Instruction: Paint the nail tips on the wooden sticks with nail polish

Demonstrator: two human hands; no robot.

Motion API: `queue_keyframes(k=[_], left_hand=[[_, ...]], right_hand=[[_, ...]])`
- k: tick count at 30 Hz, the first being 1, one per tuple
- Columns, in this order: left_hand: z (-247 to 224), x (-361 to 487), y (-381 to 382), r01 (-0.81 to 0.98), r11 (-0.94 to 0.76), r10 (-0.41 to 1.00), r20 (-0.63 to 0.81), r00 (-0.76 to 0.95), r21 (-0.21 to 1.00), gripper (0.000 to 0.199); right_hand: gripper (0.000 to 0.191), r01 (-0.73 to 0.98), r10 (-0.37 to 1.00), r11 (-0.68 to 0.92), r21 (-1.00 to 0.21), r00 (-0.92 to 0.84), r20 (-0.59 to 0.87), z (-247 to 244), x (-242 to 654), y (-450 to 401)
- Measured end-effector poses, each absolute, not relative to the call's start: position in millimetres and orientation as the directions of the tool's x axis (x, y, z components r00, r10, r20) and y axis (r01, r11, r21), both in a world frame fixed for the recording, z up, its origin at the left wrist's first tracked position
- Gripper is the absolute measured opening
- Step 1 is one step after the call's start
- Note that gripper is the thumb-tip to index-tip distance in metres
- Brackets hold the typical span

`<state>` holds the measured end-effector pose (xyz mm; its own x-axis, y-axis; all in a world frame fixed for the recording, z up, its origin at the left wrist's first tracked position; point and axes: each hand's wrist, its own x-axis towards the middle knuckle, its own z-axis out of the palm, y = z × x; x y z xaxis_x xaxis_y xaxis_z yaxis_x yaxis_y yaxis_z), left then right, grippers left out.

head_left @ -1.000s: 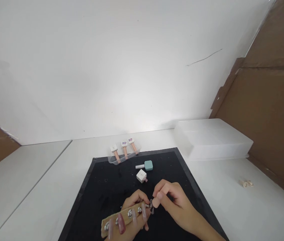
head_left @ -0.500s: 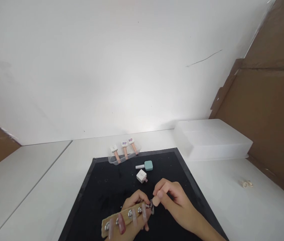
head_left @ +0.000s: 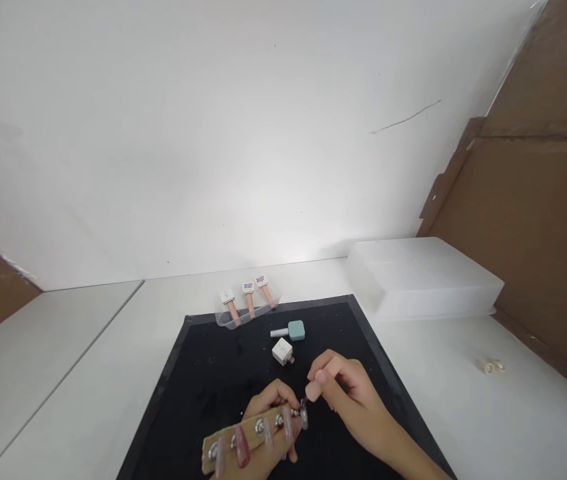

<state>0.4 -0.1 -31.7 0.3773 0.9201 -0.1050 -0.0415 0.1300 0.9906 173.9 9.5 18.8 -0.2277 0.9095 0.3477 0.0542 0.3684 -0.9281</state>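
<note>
My left hand (head_left: 269, 398) is closed around a wooden nail tip holder (head_left: 233, 433) that slants across the lower middle. Several false nails stand on its metal mounts, one of them dark pink (head_left: 242, 447), the others pale and translucent. At the holder's right end is a clear false nail (head_left: 304, 415). My right hand (head_left: 348, 393) pinches the pinkish cap of a nail polish brush (head_left: 313, 391), its tip at the top of that end nail. Just beyond the hands lies an uncapped white nail polish bottle (head_left: 282, 351), its neck pointing right.
A black mat (head_left: 213, 373) lies under the hands. On it rests a teal bottle with a white cap (head_left: 296, 331). Behind, a clear tray (head_left: 231, 325) holds three white bottles with peach caps. A translucent plastic box (head_left: 428, 277) and small cream rings (head_left: 488, 367) are at right.
My right hand has shifted slightly up and right, drawing the brush toward the upper end of the end nail. My left hand and the holder have barely moved.
</note>
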Motion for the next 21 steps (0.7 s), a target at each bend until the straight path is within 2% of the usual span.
queue_keyframes(k=[5, 13, 21], left_hand=[[-35.3, -2.8, 0.4, -0.016, 0.121, 0.919, -0.106, 0.381, 0.993, 0.024], [-30.1, -1.3, 1.7, -0.030, 0.142, 0.913, -0.119, 0.391, 0.989, 0.025], [-29.9, -3.0, 0.1, -0.002, 0.153, 0.907, -0.140, 0.397, 0.988, 0.024]], right_hand=[[0.035, -0.022, 0.930, 0.353, -0.935, -0.104, 0.353, 9.2, 172.6, 12.0], [0.038, 0.018, 0.904, 0.364, -0.931, -0.245, 0.349, 18.0, 173.2, 9.8], [0.039, -0.021, 0.946, 0.312, -0.950, -0.082, 0.312, 9.4, 172.0, 13.5]])
